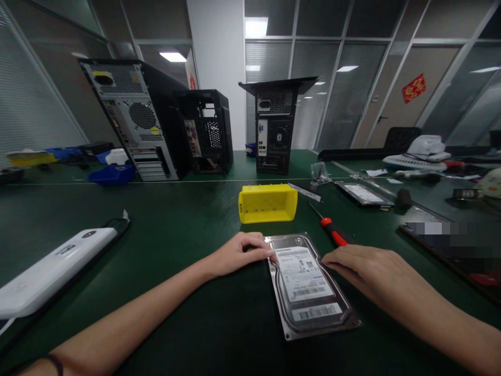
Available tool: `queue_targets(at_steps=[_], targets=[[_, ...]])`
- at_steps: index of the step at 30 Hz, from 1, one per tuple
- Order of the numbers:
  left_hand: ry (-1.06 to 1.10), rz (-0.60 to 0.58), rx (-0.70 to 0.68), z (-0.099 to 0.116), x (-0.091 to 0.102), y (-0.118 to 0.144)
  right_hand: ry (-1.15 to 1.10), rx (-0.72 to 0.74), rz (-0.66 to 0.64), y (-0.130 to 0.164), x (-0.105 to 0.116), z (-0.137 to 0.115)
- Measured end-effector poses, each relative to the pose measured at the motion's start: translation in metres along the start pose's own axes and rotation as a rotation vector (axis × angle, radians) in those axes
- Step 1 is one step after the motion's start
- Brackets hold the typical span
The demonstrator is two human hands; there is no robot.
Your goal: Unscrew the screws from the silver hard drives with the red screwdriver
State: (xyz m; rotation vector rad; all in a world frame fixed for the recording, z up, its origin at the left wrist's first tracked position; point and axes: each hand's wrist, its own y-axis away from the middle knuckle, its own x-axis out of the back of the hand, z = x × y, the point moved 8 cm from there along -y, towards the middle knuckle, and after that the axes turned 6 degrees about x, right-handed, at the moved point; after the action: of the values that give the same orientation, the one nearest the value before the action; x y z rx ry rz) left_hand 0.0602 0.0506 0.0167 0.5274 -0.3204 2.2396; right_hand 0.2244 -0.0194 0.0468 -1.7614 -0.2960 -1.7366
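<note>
A silver hard drive point(313, 284) with white printed labels is in front of me on the green table, its far end between my hands. My left hand point(245, 253) grips the far left edge, thumb laid on the rim and fingers curled by the side. At the right edge, my right hand point(366, 263) has its fingers pressed together against the drive; their tips are partly hidden. Just beyond the right hand lies a red and black screwdriver point(332, 231), its shaft pointing away. A yellow plastic bin point(268, 204) stands behind the drive, its opening facing me.
Several computer cases, among them a tall one point(143, 117) and one with a raised panel point(274, 128), stand at the back. A white power strip point(58, 266) lies left. Another hard drive point(364, 194) and a dark flat device point(450, 256) lie right. A blue bin point(111, 175) sits far left.
</note>
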Motion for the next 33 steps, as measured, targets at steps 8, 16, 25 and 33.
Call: queue_targets(at_steps=[8, 16, 25, 33], targets=[[-0.018, 0.012, -0.001, 0.0005, 0.0001, 0.0, 0.006, 0.011, -0.011, 0.0, 0.0014, -0.0008], [-0.022, 0.017, 0.016, -0.0002, -0.0003, -0.0005, 0.002, -0.059, -0.102, 0.0024, -0.0016, 0.003], [-0.003, 0.019, 0.013, -0.0013, 0.0, -0.0016, 0.013, -0.061, -0.1, 0.0037, -0.0007, 0.0038], [0.001, 0.012, 0.018, 0.0002, -0.0006, -0.001, 0.047, -0.08, -0.081, 0.0042, 0.0041, 0.0057]])
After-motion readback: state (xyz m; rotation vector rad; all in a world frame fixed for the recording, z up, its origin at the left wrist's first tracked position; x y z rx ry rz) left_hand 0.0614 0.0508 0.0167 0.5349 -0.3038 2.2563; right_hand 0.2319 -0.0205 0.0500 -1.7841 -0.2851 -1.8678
